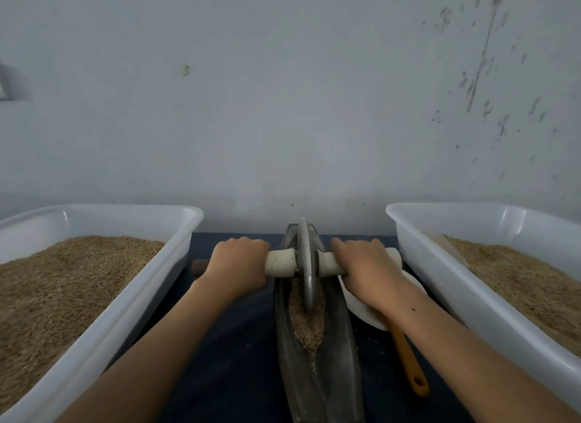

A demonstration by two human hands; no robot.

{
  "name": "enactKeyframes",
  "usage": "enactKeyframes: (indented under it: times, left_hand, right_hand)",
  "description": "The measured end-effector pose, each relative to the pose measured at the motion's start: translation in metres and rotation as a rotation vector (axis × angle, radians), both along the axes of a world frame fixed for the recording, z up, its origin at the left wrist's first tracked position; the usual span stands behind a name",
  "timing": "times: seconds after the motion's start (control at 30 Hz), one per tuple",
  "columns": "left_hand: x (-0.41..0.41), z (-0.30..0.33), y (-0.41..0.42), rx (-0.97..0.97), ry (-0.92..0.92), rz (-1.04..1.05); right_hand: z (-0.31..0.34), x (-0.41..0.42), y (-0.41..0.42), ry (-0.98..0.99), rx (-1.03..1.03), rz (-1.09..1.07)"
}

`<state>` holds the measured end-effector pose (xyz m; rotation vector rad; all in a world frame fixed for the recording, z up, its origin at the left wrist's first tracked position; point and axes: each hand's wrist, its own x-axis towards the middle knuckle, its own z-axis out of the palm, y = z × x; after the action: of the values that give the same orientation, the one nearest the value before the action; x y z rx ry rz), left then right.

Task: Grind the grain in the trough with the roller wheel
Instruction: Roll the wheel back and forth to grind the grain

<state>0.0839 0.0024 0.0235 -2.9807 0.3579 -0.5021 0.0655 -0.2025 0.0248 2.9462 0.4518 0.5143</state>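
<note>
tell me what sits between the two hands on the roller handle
In the head view, the metal roller wheel stands upright between the left hand and right hand, its lower edge down in the grain inside the trough.

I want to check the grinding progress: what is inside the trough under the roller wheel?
Tan grain lies along the metal trough channel, with the roller wheel standing in it. The grain directly beneath the wheel's rim is hidden.

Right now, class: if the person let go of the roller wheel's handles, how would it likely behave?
The roller wheel looks like thin solid metal, so probably heavy for its size. Standing on edge in the narrow trough, it would likely tip sideways unheld. Its round rim would tend to roll along the groove, though the grain may slow it.
</note>
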Motion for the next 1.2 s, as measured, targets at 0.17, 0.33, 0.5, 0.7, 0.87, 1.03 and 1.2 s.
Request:
enactKeyframes:
  times: [0.17, 0.33, 0.5, 0.7, 0.87, 1.03, 1.2]
  left_hand:
    - [-0.001, 0.0, -0.005, 0.051, -0.088, 0.01]
    - [-0.005, 0.012, -0.001, 0.058, 0.288, 0.025]
    - [-0.006, 0.016, 0.0, 0.007, 0.557, 0.021]
    - [-0.005, 0.011, -0.002, 0.064, 0.275, 0.047]
    - [-0.002, -0.002, -0.002, -0.029, -0.059, 0.004]
    - [-0.002, -0.002, 0.0, -0.01, 0.0, 0.007]
    - [-0.006, 0.012, 0.001, 0.053, 0.341, 0.039]
  right_hand:
    - [0.0, 0.001, -0.006, 0.067, 0.057, 0.026]
    - [0.021, -0.008, -0.005, 0.324, 0.016, 0.026]
    - [0.029, -0.014, -0.003, 0.479, -0.019, 0.015]
    - [0.02, -0.009, -0.003, 0.356, 0.011, -0.014]
    - [0.004, -0.004, -0.001, 0.037, -0.038, -0.018]
    - [0.006, -0.004, -0.001, 0.057, -0.02, 0.009]
    - [0.025, -0.015, -0.004, 0.35, -0.022, 0.03]
